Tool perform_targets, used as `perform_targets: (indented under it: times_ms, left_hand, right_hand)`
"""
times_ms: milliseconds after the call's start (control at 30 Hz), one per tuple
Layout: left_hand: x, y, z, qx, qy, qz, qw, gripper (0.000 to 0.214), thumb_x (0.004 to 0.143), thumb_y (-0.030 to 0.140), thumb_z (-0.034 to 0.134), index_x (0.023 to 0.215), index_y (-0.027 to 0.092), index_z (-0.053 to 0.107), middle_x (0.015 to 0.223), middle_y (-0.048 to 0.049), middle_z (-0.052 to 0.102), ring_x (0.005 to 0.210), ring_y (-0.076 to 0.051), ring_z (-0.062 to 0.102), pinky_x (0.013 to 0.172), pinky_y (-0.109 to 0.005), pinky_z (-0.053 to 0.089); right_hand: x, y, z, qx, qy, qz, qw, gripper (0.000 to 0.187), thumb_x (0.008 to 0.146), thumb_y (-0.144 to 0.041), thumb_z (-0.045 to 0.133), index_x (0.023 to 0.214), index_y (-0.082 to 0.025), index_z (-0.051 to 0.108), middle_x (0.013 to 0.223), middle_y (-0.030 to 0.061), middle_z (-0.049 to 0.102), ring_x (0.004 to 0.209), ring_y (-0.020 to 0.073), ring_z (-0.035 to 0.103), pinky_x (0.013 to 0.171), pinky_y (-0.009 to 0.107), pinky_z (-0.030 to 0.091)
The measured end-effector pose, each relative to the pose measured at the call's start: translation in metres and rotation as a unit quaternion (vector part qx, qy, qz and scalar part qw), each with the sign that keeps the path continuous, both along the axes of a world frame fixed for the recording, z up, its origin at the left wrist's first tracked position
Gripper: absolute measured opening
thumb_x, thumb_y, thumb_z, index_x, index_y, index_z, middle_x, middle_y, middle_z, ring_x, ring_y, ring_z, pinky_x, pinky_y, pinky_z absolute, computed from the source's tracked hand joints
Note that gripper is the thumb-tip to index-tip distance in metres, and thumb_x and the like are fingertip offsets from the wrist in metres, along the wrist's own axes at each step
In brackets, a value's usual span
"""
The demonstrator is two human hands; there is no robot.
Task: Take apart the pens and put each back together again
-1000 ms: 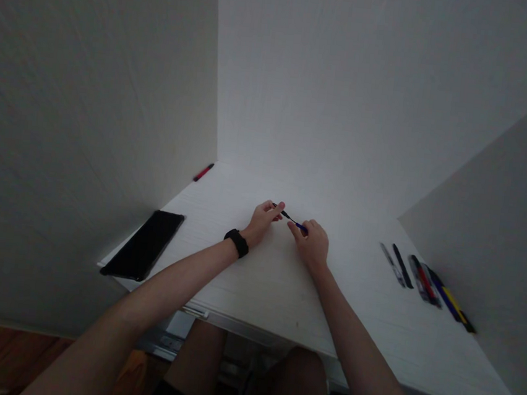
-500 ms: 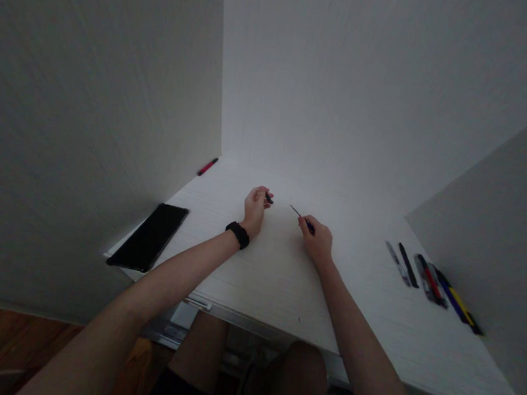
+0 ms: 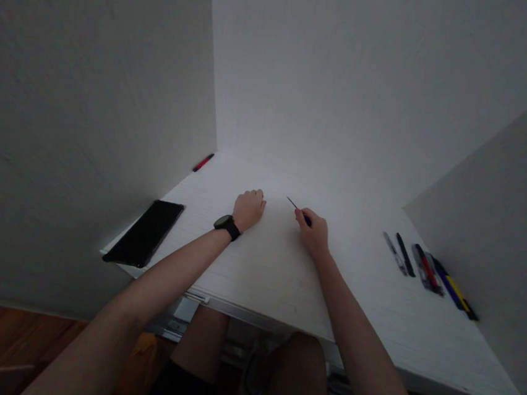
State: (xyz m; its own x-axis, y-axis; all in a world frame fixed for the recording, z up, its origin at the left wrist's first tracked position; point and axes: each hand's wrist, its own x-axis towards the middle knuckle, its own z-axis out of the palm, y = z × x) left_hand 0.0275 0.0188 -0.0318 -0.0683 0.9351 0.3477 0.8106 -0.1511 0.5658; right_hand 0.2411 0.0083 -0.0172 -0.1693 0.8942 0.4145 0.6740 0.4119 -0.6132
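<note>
My left hand [image 3: 249, 208] is palm down over the white tabletop, a dark watch [image 3: 227, 224] on its wrist. Its fingers are curled, and whatever lies inside them is hidden from above. To its right, my right hand [image 3: 315, 230] is closed around a slim dark tool with a thin shaft [image 3: 291, 202]. The shaft points up and left, toward the left hand, without touching it; the dark handle is mostly covered by the fingers, so the exact kind is unclear.
A black tablet-like slab [image 3: 145, 234] lies at the left edge. A red and black pen [image 3: 203, 162] rests by the left wall. Several pens and markers lie at the right, among them a black pen [image 3: 406, 255] and a yellow and blue one [image 3: 455, 289]. White walls enclose three sides.
My left hand has turned palm down and moved slightly left, hiding the small black piece seen in its fingers before. My right hand keeps its grip on the slim tool. The view has shifted slightly.
</note>
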Motion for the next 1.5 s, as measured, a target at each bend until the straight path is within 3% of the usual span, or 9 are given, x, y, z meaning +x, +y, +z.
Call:
perform_targets:
  times_ms: [167, 367, 467, 600, 833, 1033, 1167, 1400, 1500]
  left_hand:
    - [0.002, -0.001, 0.015, 0.082, 0.007, -0.008, 0.997, 0.024, 0.099, 0.031, 0.043, 0.107, 0.018, 0.062, 0.105, -0.0146, 0.063, 0.103, -0.028, 0.054, 0.092, -0.039, 0.034]
    - [0.008, -0.002, 0.027, 0.164, 0.101, -0.187, 0.963, 0.033, 0.103, 0.041, 0.036, 0.109, 0.022, 0.062, 0.108, -0.0064, 0.066, 0.101, -0.021, 0.054, 0.089, -0.036, 0.037]
    - [0.011, -0.004, 0.027, 0.161, 0.144, -0.221, 0.951, 0.03, 0.102, 0.039, 0.041, 0.098, 0.021, 0.065, 0.099, -0.0054, 0.068, 0.097, -0.021, 0.055, 0.086, -0.036, 0.037]
    - [0.008, -0.003, 0.028, 0.169, 0.142, -0.178, 0.959, 0.026, 0.101, 0.034, 0.043, 0.092, 0.021, 0.064, 0.094, -0.0053, 0.067, 0.093, -0.022, 0.054, 0.084, -0.038, 0.036]
    - [-0.005, 0.004, 0.029, 0.173, 0.023, -0.035, 0.984, 0.027, 0.1, 0.019, 0.033, 0.09, 0.023, 0.058, 0.099, -0.007, 0.061, 0.097, -0.023, 0.051, 0.085, -0.039, 0.037]
    - [-0.006, 0.005, 0.026, 0.098, 0.139, -0.184, 0.968, 0.02, 0.093, 0.017, 0.04, 0.088, 0.021, 0.059, 0.092, -0.0068, 0.064, 0.095, -0.024, 0.052, 0.088, -0.041, 0.035]
    - [-0.004, 0.004, 0.026, 0.068, 0.215, -0.236, 0.945, 0.018, 0.087, 0.018, 0.045, 0.088, 0.02, 0.063, 0.088, -0.0076, 0.066, 0.093, -0.025, 0.054, 0.09, -0.043, 0.034]
    - [-0.002, 0.0, 0.026, 0.072, 0.257, -0.229, 0.936, 0.02, 0.084, 0.02, 0.049, 0.093, 0.021, 0.066, 0.095, -0.008, 0.071, 0.095, -0.025, 0.057, 0.093, -0.046, 0.031]
    - [-0.002, 0.0, 0.027, 0.098, 0.255, -0.185, 0.944, 0.02, 0.088, 0.022, 0.048, 0.097, 0.021, 0.066, 0.1, -0.0088, 0.07, 0.098, -0.026, 0.056, 0.094, -0.047, 0.03]
  right_hand:
    - [-0.002, 0.001, -0.002, -0.003, -0.036, -0.008, 0.999, 0.043, 0.095, -0.052, 0.043, 0.079, -0.022, 0.069, 0.072, 0.0038, 0.068, 0.064, 0.0169, 0.057, 0.062, 0.027, 0.036]
    - [-0.006, -0.003, -0.001, -0.004, -0.107, -0.012, 0.994, 0.044, 0.096, -0.052, 0.044, 0.085, -0.022, 0.074, 0.072, 0.0041, 0.071, 0.065, 0.0169, 0.059, 0.06, 0.026, 0.032]
    - [-0.006, -0.004, 0.0, -0.007, -0.121, -0.003, 0.993, 0.042, 0.095, -0.051, 0.045, 0.088, -0.023, 0.076, 0.077, 0.0045, 0.073, 0.067, 0.0176, 0.061, 0.061, 0.026, 0.033]
    - [-0.005, -0.002, 0.0, -0.012, -0.118, -0.016, 0.993, 0.041, 0.095, -0.051, 0.046, 0.087, -0.024, 0.076, 0.079, 0.0049, 0.074, 0.069, 0.0184, 0.062, 0.061, 0.027, 0.034]
    - [-0.002, 0.0, -0.001, -0.029, -0.084, -0.071, 0.994, 0.042, 0.095, -0.052, 0.046, 0.087, -0.022, 0.075, 0.081, 0.0054, 0.073, 0.072, 0.0189, 0.061, 0.062, 0.027, 0.034]
    - [-0.003, 0.0, -0.002, -0.02, -0.08, -0.089, 0.993, 0.044, 0.095, -0.053, 0.045, 0.085, -0.022, 0.075, 0.077, 0.0053, 0.072, 0.068, 0.0182, 0.058, 0.06, 0.027, 0.031]
    - [-0.002, 0.0, -0.003, -0.011, -0.075, -0.085, 0.994, 0.045, 0.095, -0.054, 0.044, 0.083, -0.022, 0.073, 0.077, 0.0055, 0.071, 0.068, 0.0182, 0.058, 0.06, 0.027, 0.032]
    - [-0.002, 0.0, -0.002, -0.013, -0.067, -0.067, 0.995, 0.047, 0.094, -0.056, 0.041, 0.077, -0.021, 0.069, 0.073, 0.0052, 0.068, 0.066, 0.0173, 0.055, 0.06, 0.027, 0.03]
    - [-0.002, -0.001, -0.001, -0.013, -0.05, -0.07, 0.996, 0.052, 0.094, -0.06, 0.039, 0.07, -0.02, 0.062, 0.068, 0.0042, 0.063, 0.062, 0.0161, 0.05, 0.059, 0.027, 0.029]
